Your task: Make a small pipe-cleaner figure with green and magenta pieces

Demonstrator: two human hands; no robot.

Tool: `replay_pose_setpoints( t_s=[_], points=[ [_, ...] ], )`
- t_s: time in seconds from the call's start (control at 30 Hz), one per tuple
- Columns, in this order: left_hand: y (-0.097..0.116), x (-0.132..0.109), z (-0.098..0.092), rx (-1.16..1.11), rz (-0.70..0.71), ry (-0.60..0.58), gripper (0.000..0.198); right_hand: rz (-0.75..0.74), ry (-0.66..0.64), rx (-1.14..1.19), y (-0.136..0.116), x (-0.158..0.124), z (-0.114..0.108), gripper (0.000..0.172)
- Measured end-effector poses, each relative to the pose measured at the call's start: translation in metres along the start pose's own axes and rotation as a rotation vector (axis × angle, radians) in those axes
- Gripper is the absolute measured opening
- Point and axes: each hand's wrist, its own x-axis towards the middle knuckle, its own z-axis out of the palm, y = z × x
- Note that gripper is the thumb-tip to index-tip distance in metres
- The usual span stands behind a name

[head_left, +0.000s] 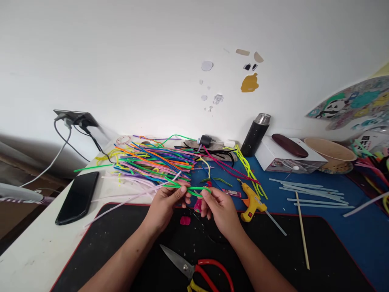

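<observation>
Bright green pipe cleaners (194,189) stretch between my two hands above the far part of the black mat. My left hand (170,198) pinches them at their left part, thumb on top. At the right end, where the green strands bend round, my right hand (216,202) grips them between thumb and fingers. Below the hands a small magenta piece (185,220) lies on the mat, and another magenta bit (198,205) shows between them. Scissors (194,269) with red and yellow handles lie spread on the mat nearer to me.
A heap of coloured pipe cleaners (154,160) lies behind my hands. Right of them are a yellow glue gun (253,202), clear glue sticks (316,192) and a wooden stick (302,231). A black phone (77,198) lies left; a dark flask (255,136) stands by the wall.
</observation>
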Motion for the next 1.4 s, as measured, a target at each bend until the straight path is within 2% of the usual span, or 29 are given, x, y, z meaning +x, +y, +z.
replay_pose_setpoints(
  t_s=[0.23, 0.43, 0.53, 0.73, 0.87, 1.03, 1.3, 1.4],
  points=[
    [0.001, 0.006, -0.006, 0.013, 0.106, 0.105, 0.042, -0.101, -0.023, -0.228, 0.001, 0.0, -0.006, 0.053],
    [0.003, 0.008, -0.009, -0.009, 0.1, 0.151, 0.043, -0.228, -0.06, -0.566, 0.002, -0.001, -0.011, 0.048],
    [0.005, 0.009, -0.012, -0.021, 0.104, 0.165, 0.044, -0.237, -0.084, -0.607, 0.002, -0.001, -0.012, 0.047],
    [0.006, 0.014, -0.019, 0.05, 0.15, 0.162, 0.042, -0.206, -0.104, -0.537, 0.0, 0.001, -0.011, 0.048],
    [0.006, 0.013, -0.019, 0.091, 0.184, 0.147, 0.04, -0.114, -0.095, -0.319, 0.001, 0.0, -0.008, 0.038],
    [0.005, 0.011, -0.015, 0.13, 0.192, 0.109, 0.037, 0.004, -0.058, -0.055, 0.001, 0.0, -0.005, 0.047],
    [0.004, 0.009, -0.013, 0.046, 0.132, 0.103, 0.038, 0.051, -0.028, 0.134, -0.004, 0.005, -0.011, 0.053],
    [0.003, 0.01, -0.014, 0.026, 0.123, 0.115, 0.038, 0.046, -0.019, 0.139, -0.006, 0.006, -0.012, 0.056]
  ],
)
